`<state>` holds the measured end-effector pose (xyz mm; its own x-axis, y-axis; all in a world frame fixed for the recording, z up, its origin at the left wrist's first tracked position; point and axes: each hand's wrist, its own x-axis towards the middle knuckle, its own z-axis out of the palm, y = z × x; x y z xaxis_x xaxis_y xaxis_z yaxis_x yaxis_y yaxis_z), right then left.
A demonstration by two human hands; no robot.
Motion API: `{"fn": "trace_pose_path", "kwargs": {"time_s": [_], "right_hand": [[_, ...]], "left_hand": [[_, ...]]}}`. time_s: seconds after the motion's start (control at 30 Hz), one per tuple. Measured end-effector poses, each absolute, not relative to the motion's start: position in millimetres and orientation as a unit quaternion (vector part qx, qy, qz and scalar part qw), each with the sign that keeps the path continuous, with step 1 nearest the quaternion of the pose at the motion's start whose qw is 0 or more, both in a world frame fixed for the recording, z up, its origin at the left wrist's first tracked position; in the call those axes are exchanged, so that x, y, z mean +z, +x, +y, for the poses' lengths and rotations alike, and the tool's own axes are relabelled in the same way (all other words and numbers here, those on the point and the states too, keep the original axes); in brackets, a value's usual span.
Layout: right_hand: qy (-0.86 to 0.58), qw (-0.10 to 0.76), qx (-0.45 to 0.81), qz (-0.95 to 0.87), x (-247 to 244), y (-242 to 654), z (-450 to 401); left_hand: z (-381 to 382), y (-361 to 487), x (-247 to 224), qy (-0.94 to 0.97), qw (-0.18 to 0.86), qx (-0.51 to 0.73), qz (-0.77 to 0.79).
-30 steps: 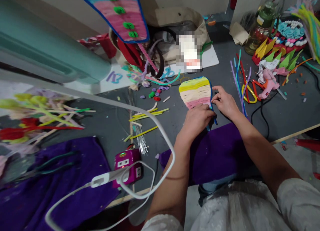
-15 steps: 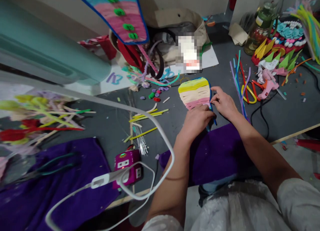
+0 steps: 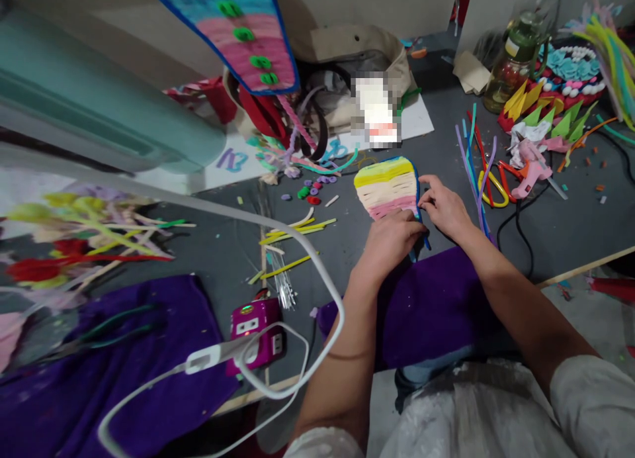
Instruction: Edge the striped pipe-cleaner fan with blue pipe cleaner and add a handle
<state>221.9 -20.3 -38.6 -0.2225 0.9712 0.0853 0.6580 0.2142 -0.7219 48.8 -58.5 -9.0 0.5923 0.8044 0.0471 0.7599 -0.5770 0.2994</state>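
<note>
A striped pipe-cleaner panel [image 3: 389,183] in yellow, cream and pink lies on the dark table, with a blue pipe cleaner [image 3: 417,173] running along its top and right edge. My left hand [image 3: 394,239] is closed over the panel's lower end, its fingertips bent down and partly hidden. Blue ends poke out beneath those fingers. At the right edge, my right hand [image 3: 445,210] has its thumb and fingers bent together on the blue edging. Purple cloth [image 3: 436,306] lies just below both hands.
Scissors [image 3: 501,193], a pink glue gun [image 3: 534,177] and loose pipe cleaners lie to the right. A white cable [image 3: 317,259] arcs in front of a magenta power block [image 3: 255,332] at left. A finished striped piece [image 3: 248,41] hangs at the top. Pliers [image 3: 114,329] rest on purple cloth.
The view has shifted slightly, so the things at left appear a little lower and further right. Both hands keep nearly the same pose on the panel.
</note>
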Motion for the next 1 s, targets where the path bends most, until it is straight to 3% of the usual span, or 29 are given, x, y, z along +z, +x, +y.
{"fn": "trace_pose_path", "kwargs": {"time_s": [1.0], "right_hand": [[-0.547, 0.256, 0.288, -0.743, -35.1, 222.5, -23.1]], "left_hand": [[-58.8, 47.7, -8.0, 0.884, 0.12, 0.081, 0.445]]}}
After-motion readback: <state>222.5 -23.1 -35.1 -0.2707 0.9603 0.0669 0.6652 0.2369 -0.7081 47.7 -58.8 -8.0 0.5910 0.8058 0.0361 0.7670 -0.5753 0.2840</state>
